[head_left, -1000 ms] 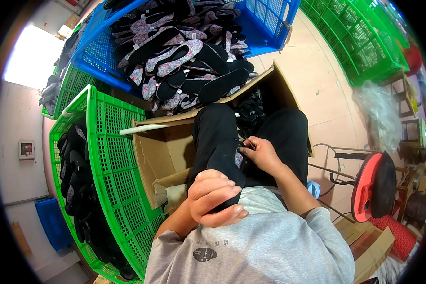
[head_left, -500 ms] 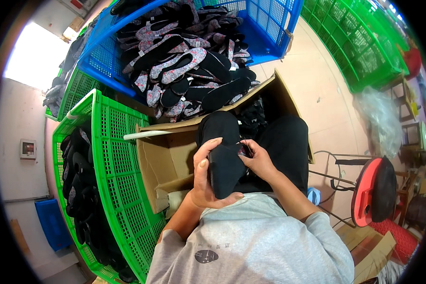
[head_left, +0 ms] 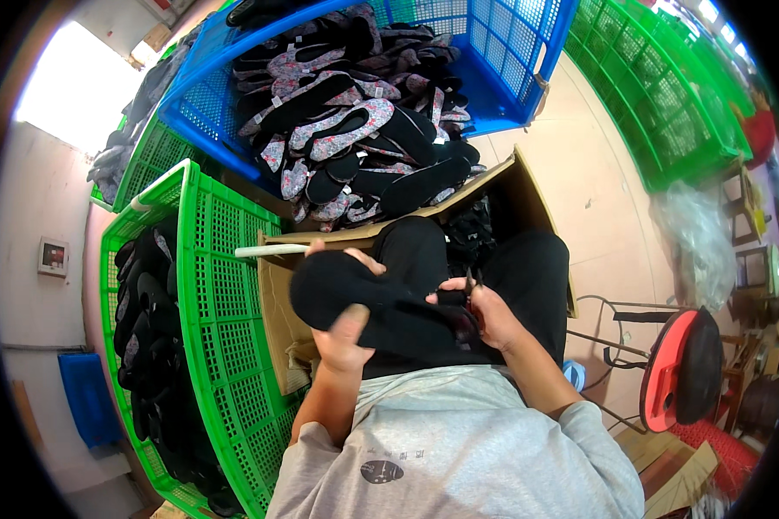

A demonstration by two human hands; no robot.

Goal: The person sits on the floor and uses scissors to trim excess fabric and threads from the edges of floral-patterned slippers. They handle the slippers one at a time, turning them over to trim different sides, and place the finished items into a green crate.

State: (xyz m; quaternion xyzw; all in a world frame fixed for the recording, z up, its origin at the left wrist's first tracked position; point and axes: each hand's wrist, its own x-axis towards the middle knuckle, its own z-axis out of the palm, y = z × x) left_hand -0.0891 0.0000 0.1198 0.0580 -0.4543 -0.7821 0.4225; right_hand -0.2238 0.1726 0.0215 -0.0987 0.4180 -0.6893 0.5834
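A black slipper point(head_left: 329, 290) lies tilted across my lap, its rounded end toward the left. My left hand point(head_left: 344, 339) is closed around that end, thumb on the near face and fingertips showing past the far edge. At the slipper's other end, my right hand point(head_left: 492, 318) is closed on a small dark pointed tool point(head_left: 471, 281), perhaps thread snips; its full shape is hidden by the fingers. Beyond my knees, a heap of black and floral-patterned slippers point(head_left: 342, 130) partly fills a blue plastic crate point(head_left: 511, 73).
An open cardboard box point(head_left: 279, 298) stands around my legs. To the left, a tall green crate point(head_left: 229, 320) holds more dark slippers. Another green crate point(head_left: 658, 95) is at the far right. On the right, a red and black stool point(head_left: 671, 372) stands near a clear plastic bag point(head_left: 692, 242).
The slipper has swung from pointing toward me to lying crosswise, its rounded end now at left. My left hand moved left with it. The pointed tool now shows at my right hand.
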